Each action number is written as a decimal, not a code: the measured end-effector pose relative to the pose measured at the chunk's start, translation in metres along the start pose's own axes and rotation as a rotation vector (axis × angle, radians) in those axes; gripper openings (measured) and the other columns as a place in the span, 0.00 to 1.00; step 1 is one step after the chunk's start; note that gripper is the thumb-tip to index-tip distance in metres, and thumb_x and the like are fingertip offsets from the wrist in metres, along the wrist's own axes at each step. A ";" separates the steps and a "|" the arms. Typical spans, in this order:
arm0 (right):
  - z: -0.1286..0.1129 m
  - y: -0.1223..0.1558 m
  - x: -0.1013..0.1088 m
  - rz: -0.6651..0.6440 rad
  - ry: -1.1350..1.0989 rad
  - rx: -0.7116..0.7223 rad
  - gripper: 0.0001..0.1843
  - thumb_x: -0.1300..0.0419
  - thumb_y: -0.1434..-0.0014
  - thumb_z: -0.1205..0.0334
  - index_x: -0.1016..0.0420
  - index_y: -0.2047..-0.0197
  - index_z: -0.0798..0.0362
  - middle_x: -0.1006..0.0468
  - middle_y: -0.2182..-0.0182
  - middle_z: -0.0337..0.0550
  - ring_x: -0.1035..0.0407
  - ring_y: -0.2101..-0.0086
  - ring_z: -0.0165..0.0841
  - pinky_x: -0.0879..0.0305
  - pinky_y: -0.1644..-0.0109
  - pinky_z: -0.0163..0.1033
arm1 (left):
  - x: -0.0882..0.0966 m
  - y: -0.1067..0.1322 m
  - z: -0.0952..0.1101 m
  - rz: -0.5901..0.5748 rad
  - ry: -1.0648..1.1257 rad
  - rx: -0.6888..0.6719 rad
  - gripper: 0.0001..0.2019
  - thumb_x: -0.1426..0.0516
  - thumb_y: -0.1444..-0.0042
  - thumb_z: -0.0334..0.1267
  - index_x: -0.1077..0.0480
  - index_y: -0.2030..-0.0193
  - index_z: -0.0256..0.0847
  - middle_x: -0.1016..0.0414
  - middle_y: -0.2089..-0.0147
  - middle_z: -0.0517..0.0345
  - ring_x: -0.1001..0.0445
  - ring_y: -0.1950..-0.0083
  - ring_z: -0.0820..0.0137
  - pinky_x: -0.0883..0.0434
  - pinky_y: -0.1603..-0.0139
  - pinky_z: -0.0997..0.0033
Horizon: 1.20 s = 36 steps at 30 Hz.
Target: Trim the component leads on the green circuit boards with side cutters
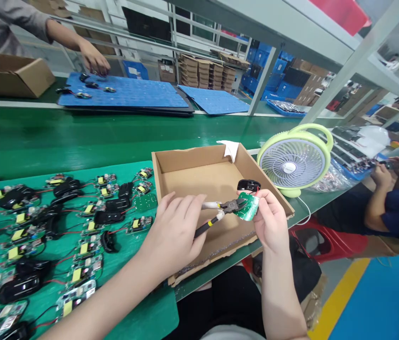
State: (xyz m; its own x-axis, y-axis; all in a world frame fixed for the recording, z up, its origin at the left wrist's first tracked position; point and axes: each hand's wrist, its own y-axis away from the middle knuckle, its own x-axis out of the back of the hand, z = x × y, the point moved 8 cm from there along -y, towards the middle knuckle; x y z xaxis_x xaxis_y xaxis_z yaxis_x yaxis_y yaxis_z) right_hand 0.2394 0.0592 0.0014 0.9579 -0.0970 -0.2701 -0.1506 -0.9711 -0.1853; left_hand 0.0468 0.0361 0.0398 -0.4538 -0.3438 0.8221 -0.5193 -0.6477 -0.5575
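Our left hand [178, 229] grips cutters [233, 206] at a green board [249, 208] pinched in our right hand [272, 218], above a cardboard box [199, 179].

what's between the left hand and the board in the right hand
The pliers, seen in the head view: handles in the left hand, tips at the board.

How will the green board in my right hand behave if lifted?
The green board is probably stiff, looking flat and straight-edged. It's likely light, since the right hand pinches one edge. The black part beside it may dangle, with red wire showing between them.
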 end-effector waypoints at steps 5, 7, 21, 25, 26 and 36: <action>-0.002 0.002 0.005 0.068 0.082 0.098 0.13 0.32 0.39 0.49 0.29 0.61 0.46 0.18 0.60 0.42 0.24 0.65 0.36 0.28 0.61 0.40 | -0.002 -0.001 0.000 -0.047 -0.037 0.023 0.16 0.48 0.43 0.31 0.33 0.47 0.36 0.23 0.54 0.43 0.24 0.54 0.52 0.35 0.40 0.41; -0.003 0.003 0.006 0.079 0.099 0.122 0.13 0.32 0.38 0.49 0.29 0.61 0.46 0.19 0.60 0.43 0.25 0.66 0.35 0.29 0.63 0.40 | -0.002 -0.002 0.000 -0.055 -0.044 0.026 0.15 0.47 0.43 0.31 0.32 0.48 0.35 0.23 0.55 0.42 0.25 0.54 0.52 0.34 0.42 0.42; -0.004 0.005 0.008 0.068 0.077 0.171 0.10 0.32 0.37 0.51 0.26 0.61 0.45 0.20 0.62 0.40 0.28 0.69 0.32 0.31 0.63 0.37 | 0.000 0.000 -0.002 -0.026 -0.075 0.057 0.17 0.48 0.43 0.33 0.30 0.49 0.29 0.22 0.55 0.41 0.26 0.52 0.48 0.39 0.38 0.39; -0.005 0.004 0.007 0.076 0.058 0.165 0.10 0.32 0.38 0.51 0.26 0.61 0.46 0.19 0.62 0.40 0.25 0.65 0.35 0.30 0.63 0.38 | -0.001 -0.001 -0.002 -0.029 -0.070 0.049 0.16 0.49 0.42 0.33 0.30 0.49 0.30 0.22 0.56 0.42 0.25 0.54 0.50 0.39 0.38 0.39; -0.005 0.003 0.007 0.081 0.042 0.164 0.10 0.32 0.38 0.51 0.26 0.62 0.46 0.18 0.60 0.41 0.23 0.62 0.36 0.29 0.63 0.38 | -0.001 -0.001 -0.002 -0.022 -0.071 0.047 0.17 0.49 0.42 0.33 0.31 0.47 0.29 0.22 0.56 0.42 0.24 0.55 0.51 0.39 0.39 0.39; -0.007 0.003 0.009 0.095 0.034 0.211 0.09 0.32 0.38 0.53 0.26 0.62 0.47 0.17 0.57 0.44 0.21 0.57 0.39 0.26 0.65 0.37 | 0.001 -0.002 0.001 -0.006 -0.091 0.024 0.11 0.48 0.43 0.33 0.30 0.54 0.35 0.22 0.61 0.47 0.24 0.59 0.53 0.38 0.40 0.42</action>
State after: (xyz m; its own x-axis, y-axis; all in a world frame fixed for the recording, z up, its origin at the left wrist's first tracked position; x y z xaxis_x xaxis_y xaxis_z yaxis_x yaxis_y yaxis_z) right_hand 0.2491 0.0535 0.0050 0.9441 -0.1969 -0.2643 -0.2851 -0.8903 -0.3552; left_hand 0.0476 0.0364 0.0417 -0.3826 -0.3994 0.8332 -0.5038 -0.6657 -0.5505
